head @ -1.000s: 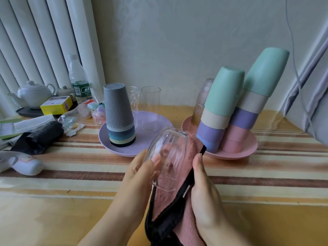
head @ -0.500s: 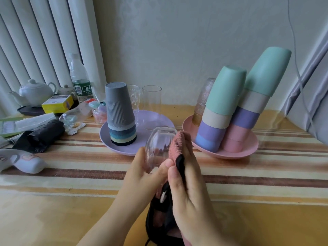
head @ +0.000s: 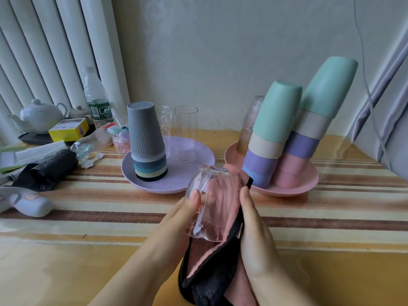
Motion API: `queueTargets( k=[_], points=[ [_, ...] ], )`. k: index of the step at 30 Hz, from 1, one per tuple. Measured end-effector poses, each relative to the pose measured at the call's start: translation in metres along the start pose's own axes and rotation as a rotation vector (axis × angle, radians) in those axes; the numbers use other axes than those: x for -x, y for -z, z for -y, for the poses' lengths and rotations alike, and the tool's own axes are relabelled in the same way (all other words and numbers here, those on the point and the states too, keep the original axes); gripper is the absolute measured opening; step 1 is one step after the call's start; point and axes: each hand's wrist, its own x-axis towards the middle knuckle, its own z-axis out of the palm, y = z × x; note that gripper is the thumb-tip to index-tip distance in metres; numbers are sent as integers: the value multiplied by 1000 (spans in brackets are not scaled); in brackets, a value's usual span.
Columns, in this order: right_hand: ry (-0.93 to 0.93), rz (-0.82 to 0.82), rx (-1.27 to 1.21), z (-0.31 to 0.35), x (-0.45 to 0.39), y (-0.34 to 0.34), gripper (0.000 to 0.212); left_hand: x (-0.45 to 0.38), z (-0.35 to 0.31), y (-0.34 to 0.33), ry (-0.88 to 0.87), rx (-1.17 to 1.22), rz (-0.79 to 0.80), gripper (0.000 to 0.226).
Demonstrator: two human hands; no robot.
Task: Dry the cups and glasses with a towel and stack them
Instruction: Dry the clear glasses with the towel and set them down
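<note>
My left hand (head: 176,219) grips a clear ribbed glass (head: 208,202), held tilted with its base up over the table. Against the glass's right side lies a pink towel with black edging (head: 225,246), cradled in my right hand (head: 256,237). Behind, a lilac plate (head: 187,180) carries a stack of upturned cups topped by a grey one (head: 145,138) and two clear glasses (head: 185,135). A pink plate (head: 293,188) holds two leaning stacks of pastel cups (head: 287,133) and a textured glass (head: 251,124).
At the left lie a white teapot (head: 38,114), a water bottle (head: 96,100), a yellow box (head: 68,129), a black bag (head: 47,168), a clear wrapper and a white device (head: 26,202). A wall and blinds stand behind; a curtain hangs right.
The glass has turned in my left hand. The towel, bunched against the glass's right side half a second ago, now lies spread behind it with my right hand lower.
</note>
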Motion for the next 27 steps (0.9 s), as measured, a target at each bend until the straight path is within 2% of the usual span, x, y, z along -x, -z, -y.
queueTargets(
  k=[1, 4, 7, 10, 13, 16, 21, 23, 27],
  points=[
    [20, -18, 37, 0, 1, -1, 83, 0, -1, 1, -38, -62, -57, 59],
    [146, -63, 170, 0, 0, 0, 57, -2, -6, -2, -221, -231, -309, 43],
    [284, -115, 284, -4, -3, 1, 43, 2, -5, -8, -295, -452, -273, 45],
    [412, -34, 363, -8, -3, -5, 45, 3, 3, -6, -187, -398, -150, 54],
    [316, -53, 276, -1, -5, -2, 34, 3, 3, -3, -128, -259, -63, 64],
    [121, -123, 205, 3, -9, 4, 10, 2, -2, 1, -99, -184, 9, 65],
    [-15, -94, 249, -3, -20, 8, 15, 2, -4, 0, -108, -145, -68, 56],
    [-14, -74, 290, -9, -22, 10, 18, 0, -8, 3, -137, -189, -151, 58],
    [66, -24, 376, -17, -23, 9, 22, -9, -12, 27, -185, -550, -563, 69]
  ],
)
